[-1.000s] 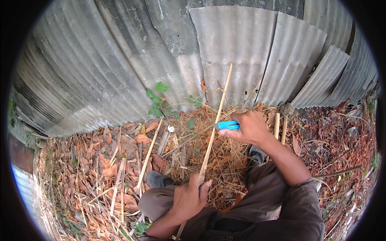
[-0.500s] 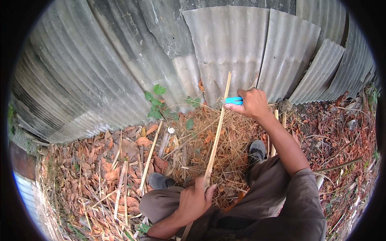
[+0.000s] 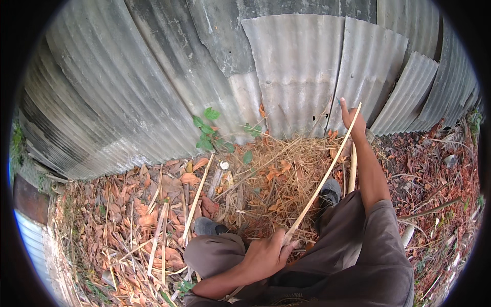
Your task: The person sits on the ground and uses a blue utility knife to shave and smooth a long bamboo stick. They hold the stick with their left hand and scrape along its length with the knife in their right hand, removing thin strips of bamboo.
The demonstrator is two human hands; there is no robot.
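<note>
My left hand [image 3: 267, 257] is closed round the near part of a long pale split strip [image 3: 323, 180], likely bamboo or wood, above my lap. The strip slants up to the right, and its far tip crosses in front of my right hand [image 3: 354, 121]. That hand is held out near the metal fence, its thumb pointing up. A tiny bit of the blue utility knife [image 3: 338, 101] shows beside the thumb; the rest is hidden behind the hand. Whether the blade touches the strip cannot be seen.
A corrugated metal fence [image 3: 299, 66] rises ahead. Dry leaves [image 3: 146, 217] and straw [image 3: 276, 169] cover the ground, with several loose strips [image 3: 198, 197] on the left. A green plant [image 3: 207, 130] grows by the fence. My shoes [image 3: 331, 191] stand either side of the straw.
The strip's far end has swung to the right, and my left hand has moved slightly right. My right hand has moved right and turned, so the blue knife is mostly out of sight.
</note>
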